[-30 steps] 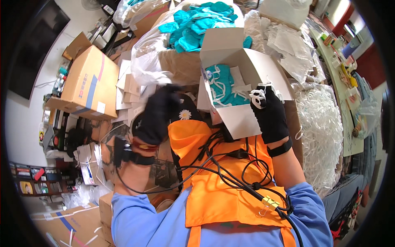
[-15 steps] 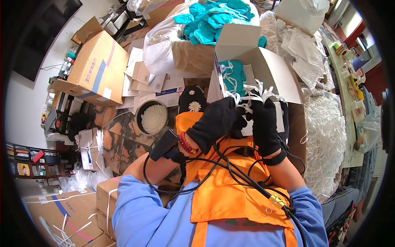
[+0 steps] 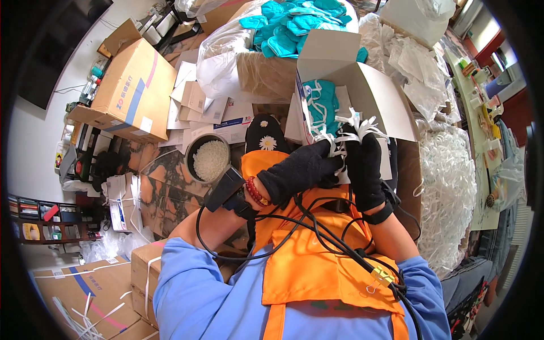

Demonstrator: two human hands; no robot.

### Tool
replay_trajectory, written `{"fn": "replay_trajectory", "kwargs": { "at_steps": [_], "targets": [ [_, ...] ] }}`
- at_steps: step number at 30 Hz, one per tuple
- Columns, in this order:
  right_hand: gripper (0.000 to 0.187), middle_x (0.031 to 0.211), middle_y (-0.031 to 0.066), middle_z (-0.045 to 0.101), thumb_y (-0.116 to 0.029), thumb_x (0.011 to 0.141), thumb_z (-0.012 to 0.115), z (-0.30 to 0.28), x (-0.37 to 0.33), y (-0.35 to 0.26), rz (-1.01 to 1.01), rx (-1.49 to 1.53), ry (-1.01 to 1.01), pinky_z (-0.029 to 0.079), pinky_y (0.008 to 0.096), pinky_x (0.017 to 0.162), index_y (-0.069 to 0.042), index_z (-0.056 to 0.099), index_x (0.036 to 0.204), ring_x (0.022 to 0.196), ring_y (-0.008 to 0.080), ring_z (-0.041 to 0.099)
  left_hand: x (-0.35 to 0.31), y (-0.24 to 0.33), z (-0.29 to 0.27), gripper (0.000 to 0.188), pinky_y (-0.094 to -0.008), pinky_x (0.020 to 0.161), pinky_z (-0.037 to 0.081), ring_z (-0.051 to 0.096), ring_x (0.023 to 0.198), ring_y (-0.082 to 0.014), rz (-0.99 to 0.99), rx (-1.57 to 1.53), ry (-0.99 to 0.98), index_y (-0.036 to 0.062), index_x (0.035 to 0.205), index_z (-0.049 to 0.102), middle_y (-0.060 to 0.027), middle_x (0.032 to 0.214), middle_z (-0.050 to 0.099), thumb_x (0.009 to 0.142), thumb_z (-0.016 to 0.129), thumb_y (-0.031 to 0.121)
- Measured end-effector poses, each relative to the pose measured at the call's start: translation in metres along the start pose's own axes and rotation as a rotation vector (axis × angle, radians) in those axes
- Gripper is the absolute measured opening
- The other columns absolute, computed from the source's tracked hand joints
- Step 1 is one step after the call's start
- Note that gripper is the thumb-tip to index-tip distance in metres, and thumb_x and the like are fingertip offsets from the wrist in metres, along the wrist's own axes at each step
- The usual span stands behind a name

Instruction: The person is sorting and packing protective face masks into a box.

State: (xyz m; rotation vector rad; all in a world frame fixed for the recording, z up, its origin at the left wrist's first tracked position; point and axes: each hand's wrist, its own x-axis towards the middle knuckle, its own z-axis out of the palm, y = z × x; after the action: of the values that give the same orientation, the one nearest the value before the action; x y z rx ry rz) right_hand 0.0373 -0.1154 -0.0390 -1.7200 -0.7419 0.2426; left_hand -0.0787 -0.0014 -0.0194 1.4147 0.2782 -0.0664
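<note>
Both my hands wear black gloves and are close together over my lap. A bunch of flat white straps (image 3: 362, 127) fans out from the fingers of my right hand (image 3: 363, 167), which is closed around it. Beside it, my left hand (image 3: 303, 168) is closed at the strands hanging on the bunch's left side; its fingertips are partly hidden. Just beyond stands an open white carton (image 3: 382, 93) with its flaps up. Inside lie folded teal face masks (image 3: 321, 107) with white straps, some of them running toward my hands.
Ahead, a plastic-lined box (image 3: 266, 76) holds a heap of teal masks (image 3: 300, 28). A pot of small white loops (image 3: 211, 161) stands left of my lap. Many white straps (image 3: 447, 192) fill a bag at right. Black cables (image 3: 334, 241) cross my orange apron. Cardboard boxes (image 3: 133, 90) stand left.
My left hand has shifted slightly down and toward me, its fingers now lower beside the strands. The right hand stays almost in place with the strap bunch.
</note>
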Motion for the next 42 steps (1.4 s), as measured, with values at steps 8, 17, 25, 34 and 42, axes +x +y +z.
{"fn": "replay_trajectory", "kwargs": {
  "at_steps": [8, 17, 25, 34, 42],
  "targets": [
    [0.021, 0.087, 0.0109, 0.065, -0.001, 0.087, 0.057, 0.001, 0.001, 0.008, -0.176, -0.169, -0.072, 0.049, 0.0312, 0.066, 0.001, 0.062, 0.107, 0.076, 0.0211, 0.063, -0.001, 0.002, -0.007, 0.025, -0.0317, 0.076, 0.052, 0.066, 0.083, -0.0206, 0.123, 0.180, -0.156, -0.0018, 0.112, 0.055, -0.0128, 0.096, 0.064, 0.094, 0.054, 0.015],
    [0.018, 0.085, 0.0053, 0.064, -0.003, 0.093, 0.052, -0.004, 0.005, 0.028, -0.012, 0.050, -0.024, 0.048, 0.0247, 0.062, 0.000, 0.062, 0.107, 0.073, 0.0105, 0.060, 0.015, -0.033, -0.007, 0.040, -0.0374, 0.081, 0.052, 0.062, 0.094, -0.0345, 0.551, 0.519, -0.016, 0.0014, 0.115, 0.059, -0.0188, 0.104, 0.062, 0.077, 0.070, 0.006],
    [0.019, 0.085, 0.0095, 0.065, -0.005, 0.090, 0.056, -0.003, 0.003, 0.007, 0.000, -0.107, -0.021, 0.048, 0.0274, 0.062, 0.000, 0.063, 0.106, 0.072, 0.0157, 0.062, 0.019, -0.039, -0.007, 0.033, -0.0376, 0.071, 0.052, 0.063, 0.088, -0.0334, 0.437, 0.832, -0.071, 0.0006, 0.108, 0.059, -0.0176, 0.100, 0.063, 0.079, 0.070, 0.013],
    [0.032, 0.103, 0.0070, 0.065, 0.003, 0.080, 0.062, -0.014, 0.000, 0.007, -0.162, 0.168, -0.460, 0.051, 0.0297, 0.077, -0.002, 0.062, 0.111, 0.089, 0.0166, 0.063, 0.002, -0.025, -0.001, 0.022, -0.0369, 0.066, 0.052, 0.063, 0.080, -0.0290, 0.454, 0.883, -0.007, 0.0022, 0.107, 0.060, -0.0126, 0.093, 0.063, 0.088, 0.060, 0.014],
    [0.036, 0.087, 0.0147, 0.069, -0.019, 0.076, 0.078, -0.040, -0.014, -0.018, -0.086, -0.163, -0.934, 0.050, 0.0357, 0.076, -0.002, 0.063, 0.104, 0.087, 0.0274, 0.067, -0.021, 0.005, -0.014, 0.023, -0.0359, 0.070, 0.050, 0.063, 0.074, -0.0287, 0.139, 1.178, -0.376, 0.0048, 0.105, 0.063, -0.0130, 0.090, 0.067, 0.088, 0.061, 0.020]
  ]
}}
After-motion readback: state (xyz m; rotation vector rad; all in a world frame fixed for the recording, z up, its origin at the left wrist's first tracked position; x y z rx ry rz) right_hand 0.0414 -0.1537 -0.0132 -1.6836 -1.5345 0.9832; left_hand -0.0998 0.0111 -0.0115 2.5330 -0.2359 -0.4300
